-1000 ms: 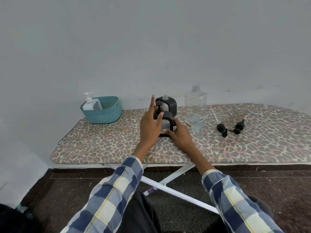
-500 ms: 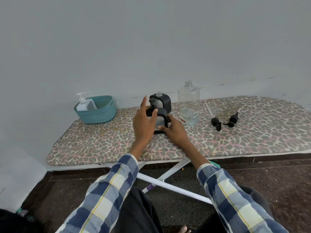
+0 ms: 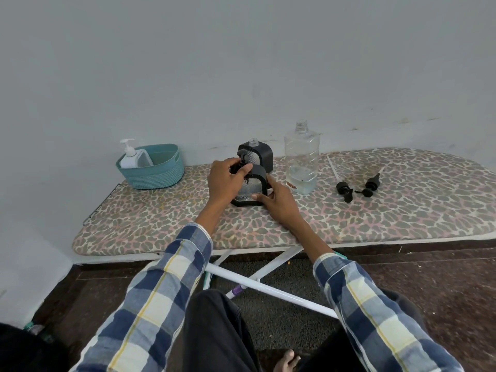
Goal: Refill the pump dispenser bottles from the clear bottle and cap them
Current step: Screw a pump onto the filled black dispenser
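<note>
Basket (image 3: 154, 173) left — clear bottle (image 3: 302, 159) right of dispensers (image 3: 252, 183)

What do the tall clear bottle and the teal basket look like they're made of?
Clear bottle: probably glossy transparent plastic; you see the liquid and wall through it, and it has a threaded neck. Teal basket: likely matte moulded plastic with a ribbed, woven-look wall and cut-out handle; woven cord is possible.

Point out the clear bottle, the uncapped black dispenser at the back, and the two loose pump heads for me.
clear bottle (image 3: 301, 157): head view, on its clear body.
back black dispenser (image 3: 264, 154): head view, on its black side, right of the open neck.
loose pump heads (image 3: 344, 190): head view, on the left one's collar.
</note>
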`<control>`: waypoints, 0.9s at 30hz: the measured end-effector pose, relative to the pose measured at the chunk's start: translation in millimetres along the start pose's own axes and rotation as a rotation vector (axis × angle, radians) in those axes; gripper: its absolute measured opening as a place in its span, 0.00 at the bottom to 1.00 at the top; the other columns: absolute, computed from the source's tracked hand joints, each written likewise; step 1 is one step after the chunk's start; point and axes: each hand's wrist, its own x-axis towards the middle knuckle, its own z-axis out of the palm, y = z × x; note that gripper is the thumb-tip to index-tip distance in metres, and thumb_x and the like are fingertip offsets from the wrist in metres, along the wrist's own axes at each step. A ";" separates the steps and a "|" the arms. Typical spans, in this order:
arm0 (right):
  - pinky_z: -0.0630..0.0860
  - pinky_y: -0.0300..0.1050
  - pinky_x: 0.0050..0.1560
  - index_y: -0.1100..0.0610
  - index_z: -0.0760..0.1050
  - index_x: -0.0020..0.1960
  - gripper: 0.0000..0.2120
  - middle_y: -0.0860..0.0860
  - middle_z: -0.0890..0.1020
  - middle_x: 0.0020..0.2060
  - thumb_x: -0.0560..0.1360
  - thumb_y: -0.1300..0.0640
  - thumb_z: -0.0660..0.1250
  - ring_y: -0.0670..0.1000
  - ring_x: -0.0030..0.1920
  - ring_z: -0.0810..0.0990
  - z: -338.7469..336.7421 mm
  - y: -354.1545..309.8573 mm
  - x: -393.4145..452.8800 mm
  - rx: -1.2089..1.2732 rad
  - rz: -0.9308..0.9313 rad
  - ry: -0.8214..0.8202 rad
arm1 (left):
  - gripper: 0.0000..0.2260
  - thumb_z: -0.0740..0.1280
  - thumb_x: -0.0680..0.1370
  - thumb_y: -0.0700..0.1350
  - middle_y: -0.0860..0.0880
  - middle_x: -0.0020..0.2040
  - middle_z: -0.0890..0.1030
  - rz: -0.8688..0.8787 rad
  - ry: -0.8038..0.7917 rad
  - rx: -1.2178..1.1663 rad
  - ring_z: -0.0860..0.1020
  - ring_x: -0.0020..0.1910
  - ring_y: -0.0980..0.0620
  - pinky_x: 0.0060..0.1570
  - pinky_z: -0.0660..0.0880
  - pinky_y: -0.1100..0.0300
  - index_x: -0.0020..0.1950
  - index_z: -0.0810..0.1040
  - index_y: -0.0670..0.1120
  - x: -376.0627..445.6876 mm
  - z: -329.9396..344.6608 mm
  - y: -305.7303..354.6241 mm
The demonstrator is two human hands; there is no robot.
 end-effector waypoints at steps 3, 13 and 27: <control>0.74 0.43 0.45 0.49 0.65 0.82 0.33 0.47 0.85 0.57 0.80 0.53 0.73 0.47 0.47 0.81 -0.8 -0.7 0.4 -0.038 -0.008 -0.012 | 0.14 0.77 0.79 0.55 0.51 0.50 0.89 -0.005 -0.010 -0.090 0.85 0.51 0.52 0.59 0.82 0.44 0.56 0.89 0.46 -3.6 -2.4 1.6; 0.85 0.57 0.50 0.49 0.65 0.79 0.32 0.49 0.80 0.67 0.78 0.44 0.71 0.48 0.46 0.86 -2.6 -11.1 -7.8 -0.022 -0.043 0.040 | 0.23 0.76 0.71 0.71 0.57 0.44 0.84 -0.018 0.141 0.087 0.81 0.43 0.61 0.39 0.75 0.60 0.47 0.82 0.52 -16.2 -6.7 4.1; 0.75 0.60 0.70 0.49 0.61 0.80 0.55 0.50 0.73 0.73 0.62 0.25 0.74 0.56 0.69 0.72 9.5 -54.9 8.3 -0.226 -0.064 -0.009 | 0.17 0.70 0.83 0.61 0.52 0.53 0.84 0.070 0.079 -0.049 0.82 0.51 0.55 0.55 0.82 0.51 0.59 0.85 0.49 -15.8 -25.4 -28.9</control>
